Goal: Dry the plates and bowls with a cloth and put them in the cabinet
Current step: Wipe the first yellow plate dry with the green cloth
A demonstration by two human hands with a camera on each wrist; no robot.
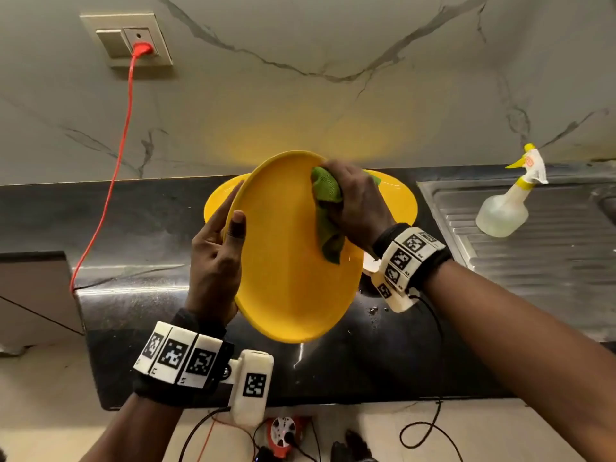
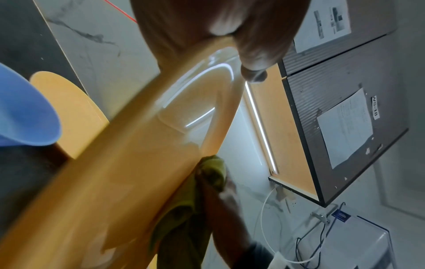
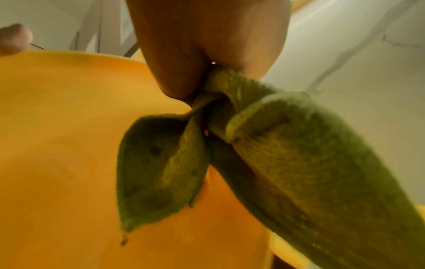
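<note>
A yellow plate [image 1: 286, 255] is held tilted above the black counter. My left hand [image 1: 216, 258] grips its left rim, thumb on the face and fingers behind. My right hand [image 1: 356, 201] clutches a bunched green cloth [image 1: 328, 211] and presses it against the plate's upper right face. The left wrist view looks along the plate's [image 2: 128, 163] edge to the cloth [image 2: 207, 182], under my left hand [image 2: 216, 27]. In the right wrist view my right hand [image 3: 207, 54] pinches the cloth [image 3: 276, 145] against the plate [image 3: 57, 145]. A second yellow plate [image 1: 396, 198] lies on the counter behind.
A blue bowl [image 2: 25, 112] shows at the left edge of the left wrist view. A spray bottle [image 1: 506, 205] stands on the steel sink drainboard [image 1: 550, 255] at right. A red cable [image 1: 113, 175] runs from the wall socket. A wall cabinet [image 2: 340, 112] hangs above.
</note>
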